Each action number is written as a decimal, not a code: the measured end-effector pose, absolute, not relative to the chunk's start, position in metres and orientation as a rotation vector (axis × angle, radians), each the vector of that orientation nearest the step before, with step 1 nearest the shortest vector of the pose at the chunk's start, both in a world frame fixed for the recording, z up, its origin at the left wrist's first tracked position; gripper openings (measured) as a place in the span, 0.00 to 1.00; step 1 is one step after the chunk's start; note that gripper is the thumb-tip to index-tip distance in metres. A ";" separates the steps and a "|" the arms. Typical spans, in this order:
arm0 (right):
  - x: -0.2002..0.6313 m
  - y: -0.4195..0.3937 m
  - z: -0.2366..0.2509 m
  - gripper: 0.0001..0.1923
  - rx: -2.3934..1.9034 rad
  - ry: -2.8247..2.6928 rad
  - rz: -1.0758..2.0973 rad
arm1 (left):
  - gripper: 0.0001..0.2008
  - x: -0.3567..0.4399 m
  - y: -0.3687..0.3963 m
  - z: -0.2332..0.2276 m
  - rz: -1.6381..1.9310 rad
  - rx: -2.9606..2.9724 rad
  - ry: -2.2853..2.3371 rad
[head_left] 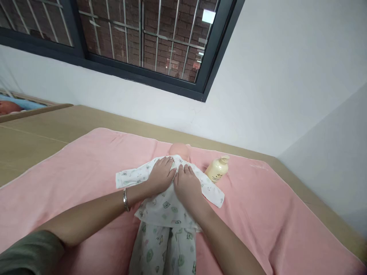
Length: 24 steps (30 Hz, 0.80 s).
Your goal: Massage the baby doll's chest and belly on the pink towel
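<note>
On my feed the patterned white top lies on the pink blanket, its chest hidden by the left hand and right hand; I can't tell whether either grips cloth. The trousers run out of view; the bottle's print is illegible.

We are looking at a white wall rising behind the far edge of a tan table. A dark-framed window is spanning the wall above that edge's left and middle stretch. Through its glass we are seeing metal bars standing before brown brickwork, while a white light patch is glowing upper right. A greyer side wall is meeting the white one at the table's far right corner.
</note>
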State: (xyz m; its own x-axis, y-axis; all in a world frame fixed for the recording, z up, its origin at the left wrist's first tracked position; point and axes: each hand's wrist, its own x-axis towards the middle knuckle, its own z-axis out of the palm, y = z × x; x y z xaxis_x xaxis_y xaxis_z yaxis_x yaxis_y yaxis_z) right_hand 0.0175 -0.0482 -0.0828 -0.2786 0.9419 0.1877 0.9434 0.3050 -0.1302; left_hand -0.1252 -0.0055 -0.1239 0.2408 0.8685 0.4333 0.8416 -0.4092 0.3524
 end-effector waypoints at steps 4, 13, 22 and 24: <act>0.030 -0.031 -0.079 0.28 -1.692 -2.280 0.146 | 0.25 -0.122 -0.007 -0.130 0.945 2.410 1.700; 0.033 -0.019 -0.088 0.28 -1.655 -2.235 0.113 | 0.25 -0.122 -0.008 -0.130 0.970 2.394 1.700; 0.036 -0.017 -0.088 0.28 -1.630 -2.246 0.114 | 0.25 -0.121 -0.015 -0.128 0.969 2.448 1.721; 0.042 -0.014 -0.084 0.28 -1.589 -2.315 0.144 | 0.25 -0.118 -0.026 -0.130 0.958 2.530 1.708</act>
